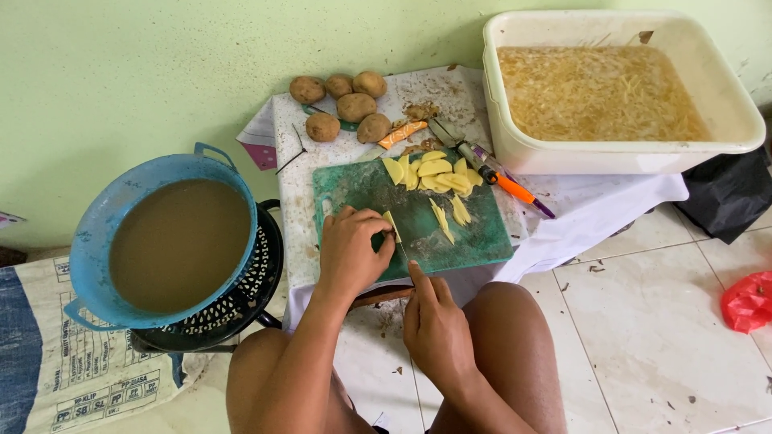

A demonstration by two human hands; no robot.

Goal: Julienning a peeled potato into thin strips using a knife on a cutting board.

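L hand (347,251) fingers pinch potato piece (392,226) on green cutting board (450,241), frame center; R hand (434,321) fingers closed on knife (404,254). Best w/ fingertips tucked, even slices.

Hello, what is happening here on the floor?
A person sits on the tiled floor and cuts potato. The left hand holds a potato slice on the green cutting board; the right hand works a knife beside it. Cut slices lie farther back, whole potatoes behind them.
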